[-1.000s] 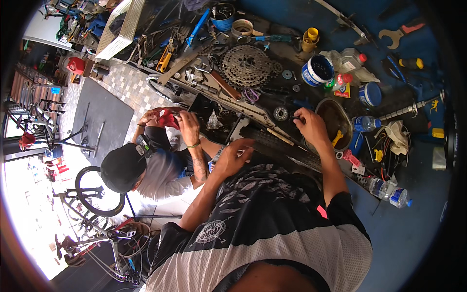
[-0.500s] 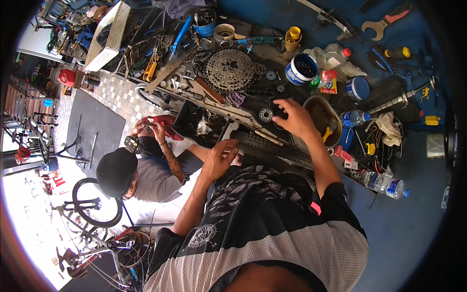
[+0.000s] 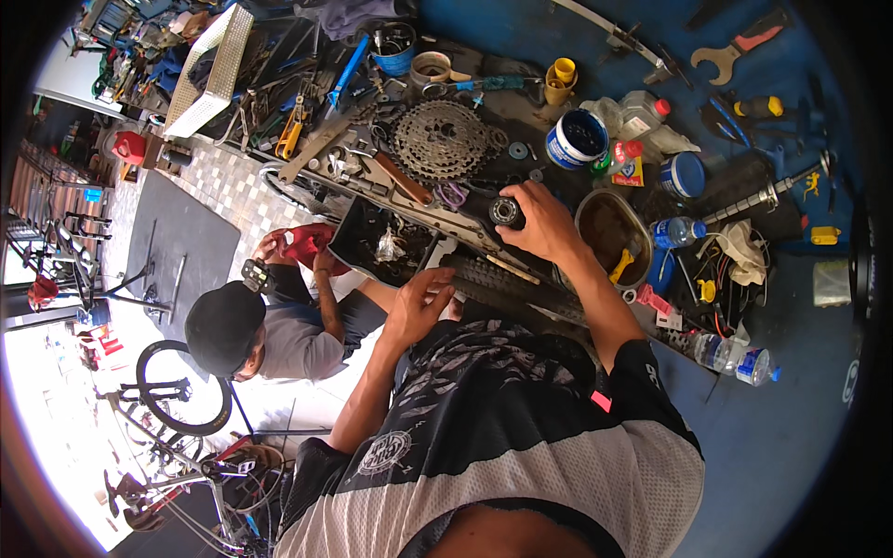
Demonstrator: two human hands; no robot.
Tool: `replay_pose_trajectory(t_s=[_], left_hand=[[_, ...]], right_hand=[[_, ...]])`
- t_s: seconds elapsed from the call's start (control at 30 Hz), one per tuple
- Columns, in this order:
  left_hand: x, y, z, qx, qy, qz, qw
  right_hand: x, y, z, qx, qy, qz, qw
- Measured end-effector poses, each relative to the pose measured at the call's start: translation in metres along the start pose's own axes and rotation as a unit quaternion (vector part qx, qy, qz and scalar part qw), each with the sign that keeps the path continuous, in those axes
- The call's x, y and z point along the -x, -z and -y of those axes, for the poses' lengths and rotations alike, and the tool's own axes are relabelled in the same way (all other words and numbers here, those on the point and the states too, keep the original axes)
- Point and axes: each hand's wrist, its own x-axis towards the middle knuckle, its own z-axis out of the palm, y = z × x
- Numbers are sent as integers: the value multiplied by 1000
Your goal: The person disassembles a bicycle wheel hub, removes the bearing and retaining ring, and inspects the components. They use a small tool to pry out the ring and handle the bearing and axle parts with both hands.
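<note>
My right hand [image 3: 535,223] is closed round a dark round part with a steel bearing [image 3: 508,211] on the cluttered workbench, just below a large sprocket cassette [image 3: 437,138] and purple-handled scissors [image 3: 451,196]. My left hand [image 3: 420,299] is loosely bent with fingers apart and nothing visible in it, beside a knobby black tire [image 3: 479,277]. A black tray [image 3: 353,244] of small parts and a crumpled bag lies left of both hands. Right of my right hand is a metal pan [image 3: 600,228] holding brown liquid and a yellow tool [image 3: 623,265].
A crouching co-worker [image 3: 296,344] in a cap holds red cloth [image 3: 302,244] at left. Bikes [image 3: 181,395] stand behind, by a dark mat [image 3: 186,232]. Tubs [image 3: 575,138], bottles [image 3: 730,358] and loose tools [image 3: 298,121] crowd the bench. More tools hang on the blue board [image 3: 651,28].
My right hand has moved left onto the bearing part and closed on it. My left hand is a little farther left in the picture. The co-worker's hands are lower and closer in.
</note>
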Motion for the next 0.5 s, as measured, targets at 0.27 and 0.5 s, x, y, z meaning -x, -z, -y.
replay_pose_trajectory(t_s=[0.27, 0.5], left_hand=[[-35, -1, -60, 22, -110, -119, 986], [-47, 9, -101, -2, -181, -129, 975]], right_hand=[[-23, 63, 51, -199, 13, 74, 977], [-28, 104, 96, -177, 75, 66, 979]])
